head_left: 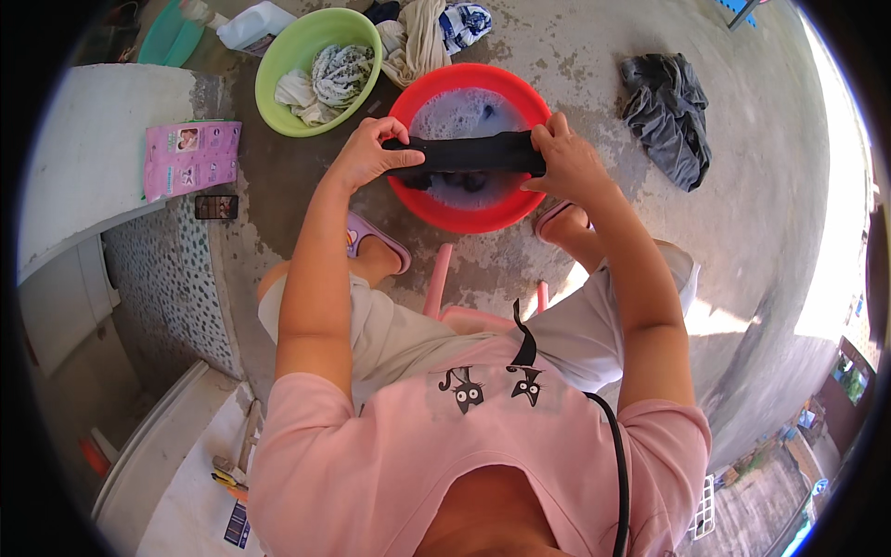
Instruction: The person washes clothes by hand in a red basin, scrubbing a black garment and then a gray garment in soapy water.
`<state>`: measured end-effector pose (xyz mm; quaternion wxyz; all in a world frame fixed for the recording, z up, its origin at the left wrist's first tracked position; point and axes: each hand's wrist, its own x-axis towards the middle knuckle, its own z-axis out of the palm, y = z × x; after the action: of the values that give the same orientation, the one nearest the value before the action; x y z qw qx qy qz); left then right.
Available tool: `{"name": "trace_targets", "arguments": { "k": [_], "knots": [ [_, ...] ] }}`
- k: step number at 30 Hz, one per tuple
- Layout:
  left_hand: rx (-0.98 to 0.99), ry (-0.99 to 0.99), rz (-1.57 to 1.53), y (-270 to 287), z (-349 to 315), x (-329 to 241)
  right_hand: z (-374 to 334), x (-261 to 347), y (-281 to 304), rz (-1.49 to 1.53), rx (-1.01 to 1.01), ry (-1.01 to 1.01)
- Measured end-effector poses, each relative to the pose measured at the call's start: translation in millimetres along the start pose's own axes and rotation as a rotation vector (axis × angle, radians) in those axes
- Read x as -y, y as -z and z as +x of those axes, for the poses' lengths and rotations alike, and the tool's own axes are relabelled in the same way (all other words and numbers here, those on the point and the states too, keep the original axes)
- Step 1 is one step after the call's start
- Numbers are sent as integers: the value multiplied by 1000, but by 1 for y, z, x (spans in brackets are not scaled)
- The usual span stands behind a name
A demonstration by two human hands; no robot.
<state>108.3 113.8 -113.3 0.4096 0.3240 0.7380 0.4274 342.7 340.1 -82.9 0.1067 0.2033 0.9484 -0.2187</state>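
A strip of black cloth (473,154), perhaps a garment's waistband, is stretched level between my two hands above a red basin (471,223). My left hand (373,151) pinches its left end, thumb along the front. At the other end my right hand (568,160) grips the cloth between thumb and fingers. Below it the basin holds cloudy, sudsy water (455,116), with dark fabric (471,182) partly sunk in it. Whether that fabric joins the held cloth cannot be made out.
At the upper left, a green basin (269,88) holds wet light laundry (342,76). Beige clothes (418,42) lie beside it. Dark grey clothing (666,116) rests on the concrete at right. A pink packet (191,160) and a phone (216,207) are at left; a pink stool (473,320) is under me.
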Motion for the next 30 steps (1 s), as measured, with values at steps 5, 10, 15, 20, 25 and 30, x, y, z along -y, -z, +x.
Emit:
{"name": "trace_targets", "arguments": {
  "k": [5, 10, 15, 20, 25, 30],
  "knots": [
    [137, -173, 621, -9, -17, -3, 4, -16, -17, 12, -34, 109],
    [410, -14, 241, -4, -21, -10, 7, -33, 3, 481, -72, 504],
    [561, 38, -432, 10, -27, -10, -4, -26, 25, 1271, 166, 271],
    [548, -115, -733, 15, -36, -36, -14, -1, 51, 1386, 51, 330],
    [602, -248, -967, 7, -44, -45, -25, 15, 58, 1451, 12, 367],
    [656, -169, -1217, -11, -38, -20, -22, 21, 37, 1712, 48, 180]
  ]
}}
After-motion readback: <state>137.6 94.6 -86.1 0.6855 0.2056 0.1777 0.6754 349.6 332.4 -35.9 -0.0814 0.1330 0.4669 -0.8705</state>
